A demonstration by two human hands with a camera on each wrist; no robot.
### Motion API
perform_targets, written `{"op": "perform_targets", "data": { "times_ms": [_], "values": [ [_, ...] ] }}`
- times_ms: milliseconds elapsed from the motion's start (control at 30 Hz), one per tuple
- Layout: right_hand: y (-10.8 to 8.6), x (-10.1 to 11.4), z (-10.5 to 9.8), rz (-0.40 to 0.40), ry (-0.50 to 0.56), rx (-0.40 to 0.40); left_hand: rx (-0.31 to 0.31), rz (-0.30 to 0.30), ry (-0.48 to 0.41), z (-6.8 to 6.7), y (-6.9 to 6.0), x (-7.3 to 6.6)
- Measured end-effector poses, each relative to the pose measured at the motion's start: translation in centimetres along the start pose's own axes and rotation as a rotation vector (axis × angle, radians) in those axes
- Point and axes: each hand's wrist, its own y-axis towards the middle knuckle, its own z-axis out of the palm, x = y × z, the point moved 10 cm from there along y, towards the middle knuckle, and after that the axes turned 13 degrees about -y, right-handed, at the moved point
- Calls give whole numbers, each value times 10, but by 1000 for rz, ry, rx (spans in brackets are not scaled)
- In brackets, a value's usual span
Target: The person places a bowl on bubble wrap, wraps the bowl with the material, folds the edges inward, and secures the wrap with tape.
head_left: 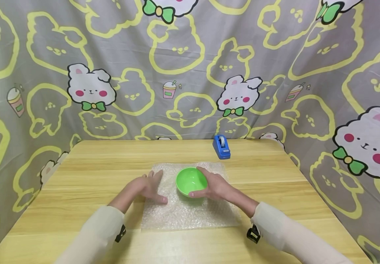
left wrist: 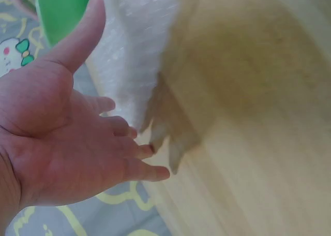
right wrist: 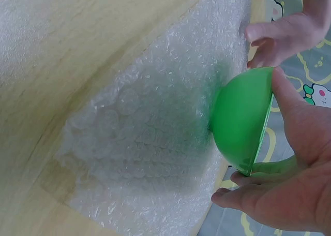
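A green bowl (head_left: 190,182) stands upright on a sheet of bubble wrap (head_left: 173,216) on the wooden table. My right hand (head_left: 217,187) grips the bowl by its rim from the right, thumb on the near side and fingers on the far side; the right wrist view shows this hand (right wrist: 305,168) at the edge of the bowl (right wrist: 240,117). My left hand (head_left: 148,187) is over the left part of the wrap, fingers spread, holding nothing. In the left wrist view its palm (left wrist: 67,132) shows, with the bowl (left wrist: 62,11) beyond the thumb.
A blue tape dispenser (head_left: 222,147) stands near the table's back edge, right of centre. The wooden table (head_left: 110,157) is bordered at the back and sides by a grey curtain (head_left: 196,124) with cartoon rabbits.
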Motion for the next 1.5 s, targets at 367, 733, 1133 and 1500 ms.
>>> {"op": "perform_targets", "data": {
  "times_ms": [367, 733, 1133, 1500],
  "values": [
    [0, 1, -1, 3, -1, -6, -321, -29, -144, -42, 13, 6],
    [1, -1, -1, 11, 5, -7, -353, -75, -130, -51, 29, 12],
    [0, 0, -1, 28, 17, -2, -406, -82, -173, -61, 35, 21],
    [0, 1, -1, 30, 11, 3, -459, 9, -353, -73, 34, 1]
  ]
}}
